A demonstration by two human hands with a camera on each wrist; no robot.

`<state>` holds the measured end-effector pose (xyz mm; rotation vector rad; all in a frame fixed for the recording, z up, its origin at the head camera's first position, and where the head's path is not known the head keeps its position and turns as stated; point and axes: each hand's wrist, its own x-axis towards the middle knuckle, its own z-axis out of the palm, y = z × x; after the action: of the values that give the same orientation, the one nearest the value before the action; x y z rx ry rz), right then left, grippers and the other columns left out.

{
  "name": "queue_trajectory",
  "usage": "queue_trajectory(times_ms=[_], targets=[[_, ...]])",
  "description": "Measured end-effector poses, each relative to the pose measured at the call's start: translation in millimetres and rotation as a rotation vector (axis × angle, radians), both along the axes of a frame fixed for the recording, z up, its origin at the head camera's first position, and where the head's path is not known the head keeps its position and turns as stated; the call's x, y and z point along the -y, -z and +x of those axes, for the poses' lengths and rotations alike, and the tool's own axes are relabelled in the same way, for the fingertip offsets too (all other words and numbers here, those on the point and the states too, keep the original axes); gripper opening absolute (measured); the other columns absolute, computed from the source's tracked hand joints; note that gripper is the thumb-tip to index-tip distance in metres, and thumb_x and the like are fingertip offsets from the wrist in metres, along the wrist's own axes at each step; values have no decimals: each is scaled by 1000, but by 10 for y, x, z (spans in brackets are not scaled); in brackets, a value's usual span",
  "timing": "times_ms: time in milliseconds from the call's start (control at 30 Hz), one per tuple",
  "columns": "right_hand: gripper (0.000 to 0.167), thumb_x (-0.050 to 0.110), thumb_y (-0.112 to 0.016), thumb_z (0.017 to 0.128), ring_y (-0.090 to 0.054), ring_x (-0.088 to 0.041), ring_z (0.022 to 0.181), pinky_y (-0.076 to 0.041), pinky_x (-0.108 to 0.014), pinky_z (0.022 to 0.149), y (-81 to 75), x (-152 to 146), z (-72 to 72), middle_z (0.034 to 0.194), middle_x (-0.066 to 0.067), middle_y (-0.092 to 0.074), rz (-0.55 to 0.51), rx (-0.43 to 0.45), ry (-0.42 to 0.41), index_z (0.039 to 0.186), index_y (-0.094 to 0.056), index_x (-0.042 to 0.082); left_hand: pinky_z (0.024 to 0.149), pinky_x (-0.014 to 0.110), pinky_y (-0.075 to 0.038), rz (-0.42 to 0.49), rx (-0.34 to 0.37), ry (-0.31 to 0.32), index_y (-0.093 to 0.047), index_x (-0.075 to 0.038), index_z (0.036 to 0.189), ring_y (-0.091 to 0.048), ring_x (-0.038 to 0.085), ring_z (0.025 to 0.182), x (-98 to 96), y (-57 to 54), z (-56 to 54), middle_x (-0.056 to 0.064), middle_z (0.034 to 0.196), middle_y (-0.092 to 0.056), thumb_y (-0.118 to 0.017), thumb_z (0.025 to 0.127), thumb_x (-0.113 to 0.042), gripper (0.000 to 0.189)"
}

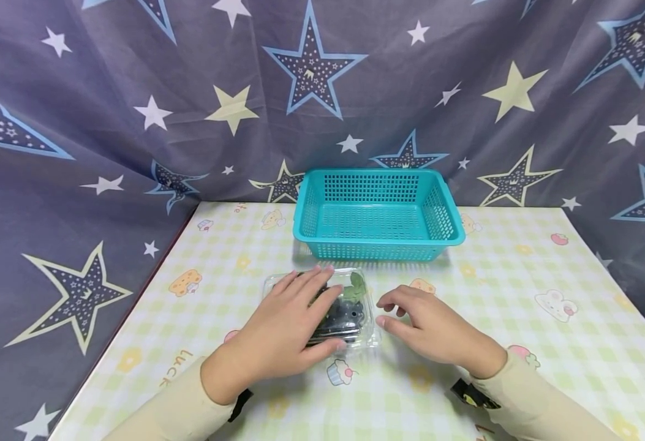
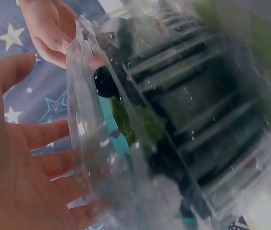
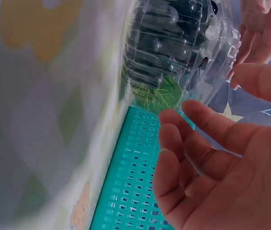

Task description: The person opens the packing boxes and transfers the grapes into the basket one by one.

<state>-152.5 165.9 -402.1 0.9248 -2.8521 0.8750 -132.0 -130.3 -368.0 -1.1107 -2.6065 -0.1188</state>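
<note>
A clear plastic clamshell box [image 1: 370, 331] lies on the table, holding dark, round, shiny fruit [image 1: 350, 313] and a green leaf [image 1: 355, 288]. Over its lid my left hand [image 1: 294, 324] spreads its nearly straight fingers, covering the box's left half. In the left wrist view the box [image 2: 188, 120] fills much of the picture beside the left palm [image 2: 11, 177]. Just right of the box is my right hand [image 1: 432, 324], fingers loosely bent and holding nothing. From the right wrist view, its fingertips are close to the box's edge [image 3: 193, 62]; whether they touch cannot be told.
Behind the box stands a teal perforated plastic basket [image 1: 377, 252] with nothing seen inside. A checked cloth with printed cartoons covers the table [image 1: 520, 263]. A dark star-patterned curtain [image 1: 377, 79] hangs along the back and left side.
</note>
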Motion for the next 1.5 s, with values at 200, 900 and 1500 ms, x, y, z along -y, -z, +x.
queue_trajectory(times_ms=[200, 900, 1500], targets=[[32, 43, -59, 104, -63, -4, 92, -55, -32, 84, 46, 27, -11, 112, 4, -72, -12, 12, -28, 121, -70, 18, 118, 61, -35, -5, 1, 22, -49, -15, 152, -41, 32, 150, -62, 57, -24, 12, 162, -43, -51, 97, -69, 77], [6, 33, -71, 97, -60, -1, 79, -55, -31, 72, 100, 44, -35, 89, 21, -65, -63, 78, -54, 100, -69, 28, 114, 51, -40, -35, -8, 67, -51, -16, 150, -51, 27, 140, -297, 141, -54, 8, 152, -53, -61, 93, -65, 76], [13, 20, -62, 100, -61, -13, 66, -50, -25, 60, 177, 33, -54, 81, -5, -71, -248, 455, -73, 94, -72, 15, 112, 49, -41, -89, -51, 77, -59, -18, 137, -51, 27, 138, -350, 185, -12, 8, 148, -54, -74, 87, -55, 64]])
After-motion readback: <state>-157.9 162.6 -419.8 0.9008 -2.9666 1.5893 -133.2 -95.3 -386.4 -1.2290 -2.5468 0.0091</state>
